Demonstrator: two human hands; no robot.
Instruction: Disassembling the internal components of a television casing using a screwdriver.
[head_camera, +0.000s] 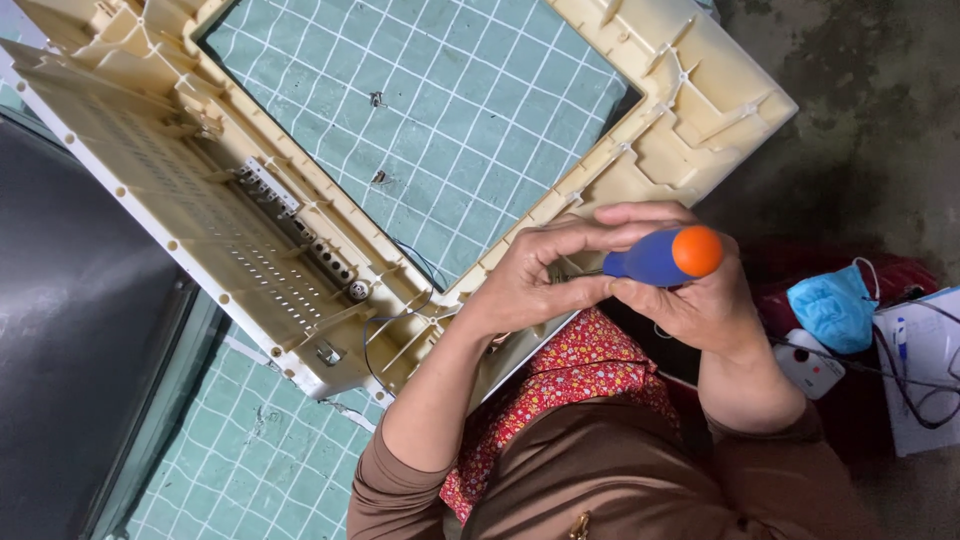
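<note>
Brown sleeves and a red floral cloth (590, 365) sit below the grip. Right hand (705, 300) is clenched round a blue screwdriver (660, 257) with an orange cap; left hand (545, 275) pinches near the shaft, likely steadying the tip. Its long axis runs roughly level, cap pointing right, tip pointing left into the cream plastic frame (250, 230) edge. Right of the grip: blue face mask (830, 305). Above-left: green grid mat (450, 90).

Matt cream plastic frame (250, 230) under the left hand (530, 280); glossy blue-orange screwdriver handle (665, 256) (smooth plastic) in both
</note>
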